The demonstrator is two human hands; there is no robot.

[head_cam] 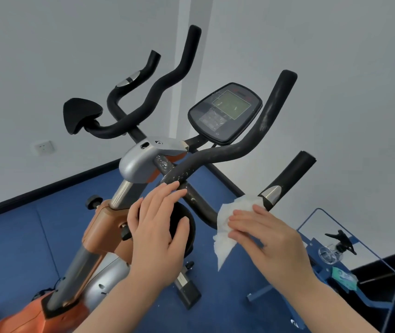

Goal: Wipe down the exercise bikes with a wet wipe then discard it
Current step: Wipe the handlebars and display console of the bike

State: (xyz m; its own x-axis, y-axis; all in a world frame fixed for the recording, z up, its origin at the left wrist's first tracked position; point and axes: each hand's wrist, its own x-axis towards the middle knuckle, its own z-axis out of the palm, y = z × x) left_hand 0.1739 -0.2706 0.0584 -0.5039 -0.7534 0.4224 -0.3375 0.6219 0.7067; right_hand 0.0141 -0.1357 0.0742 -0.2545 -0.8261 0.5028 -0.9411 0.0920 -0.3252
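Observation:
An orange and grey exercise bike (141, 162) fills the view, with black foam handlebars (259, 131) and a dark console screen (225, 112). My right hand (271, 239) presses a crumpled white wet wipe (235, 212) against the lower right handlebar, just below its silver pulse sensor (272, 192). My left hand (160, 222) lies flat with fingers spread over a black round elbow pad (187, 227), its fingertips touching the handlebar bend. The foam on the right handlebar shows white flecks.
A blue stand with a clear panel (350, 239) sits at the right, carrying a spray bottle (335, 246) and a green wipes pack (344, 277). The floor is blue (19, 246); white walls meet in a corner behind, with a wall socket (44, 147) at the left.

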